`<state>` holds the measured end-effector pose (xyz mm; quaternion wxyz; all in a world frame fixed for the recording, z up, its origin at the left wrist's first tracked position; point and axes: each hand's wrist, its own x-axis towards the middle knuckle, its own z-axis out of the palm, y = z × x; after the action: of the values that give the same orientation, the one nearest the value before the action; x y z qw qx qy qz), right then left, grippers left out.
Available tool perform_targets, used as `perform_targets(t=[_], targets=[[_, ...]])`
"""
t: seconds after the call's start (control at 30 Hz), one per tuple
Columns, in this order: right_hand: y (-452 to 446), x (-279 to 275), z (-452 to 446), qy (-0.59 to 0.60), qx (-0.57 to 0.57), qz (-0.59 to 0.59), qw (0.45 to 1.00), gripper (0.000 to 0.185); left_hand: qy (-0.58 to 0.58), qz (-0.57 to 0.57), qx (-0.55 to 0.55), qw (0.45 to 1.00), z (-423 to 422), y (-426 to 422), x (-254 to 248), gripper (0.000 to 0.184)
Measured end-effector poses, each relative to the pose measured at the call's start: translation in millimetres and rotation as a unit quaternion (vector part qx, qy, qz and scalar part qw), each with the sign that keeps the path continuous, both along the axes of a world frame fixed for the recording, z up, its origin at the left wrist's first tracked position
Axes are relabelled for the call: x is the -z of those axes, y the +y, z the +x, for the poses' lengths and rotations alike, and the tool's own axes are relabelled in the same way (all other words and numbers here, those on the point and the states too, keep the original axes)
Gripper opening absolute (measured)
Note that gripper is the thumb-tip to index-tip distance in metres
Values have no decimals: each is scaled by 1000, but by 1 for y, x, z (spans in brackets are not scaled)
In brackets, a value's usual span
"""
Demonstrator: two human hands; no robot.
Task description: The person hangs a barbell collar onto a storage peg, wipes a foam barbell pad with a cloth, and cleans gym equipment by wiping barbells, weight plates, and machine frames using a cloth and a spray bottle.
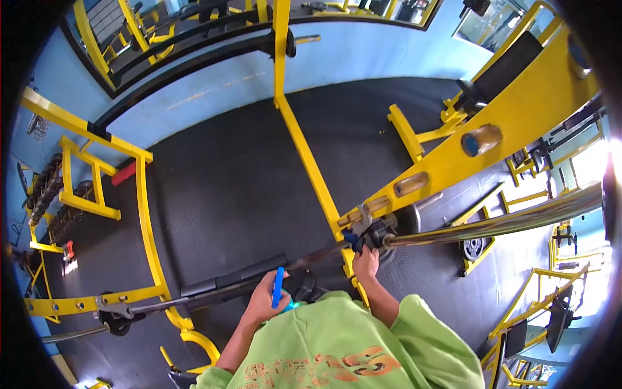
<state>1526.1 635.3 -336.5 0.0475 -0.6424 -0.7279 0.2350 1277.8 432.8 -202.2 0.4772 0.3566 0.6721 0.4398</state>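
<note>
My left hand (262, 301) is closed on a flat, bright blue plastic piece (278, 287) in front of the green shirt (317, 343); a bit of teal shows below it. A long barbell (492, 223) lies across the yellow rack. My right hand (366, 264) is up at the barbell's inner collar, its fingers curled against a black fitting (379, 232) beside the rack's metal hook (364, 217). A dark blue piece (352, 238) shows by those fingertips; its kind cannot be made out.
Yellow rack uprights (447, 155) and floor beams (311, 162) surround the bar. Dumbbell racks (45, 188) stand at the left, a mirror (194, 39) along the blue wall. More machines and a weight plate (475, 247) are at the right, above black rubber flooring (220, 188).
</note>
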Motion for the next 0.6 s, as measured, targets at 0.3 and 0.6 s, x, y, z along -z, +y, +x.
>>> perform_targets(t=[0.3,0.6], targets=[[57,-76,-75,80,205,380,898,56,26,-51,64,996,-2,9,-16,56],[66,-158,-70,381,202,352,831,50,65,-94,93,989,-12,3,-29,56]])
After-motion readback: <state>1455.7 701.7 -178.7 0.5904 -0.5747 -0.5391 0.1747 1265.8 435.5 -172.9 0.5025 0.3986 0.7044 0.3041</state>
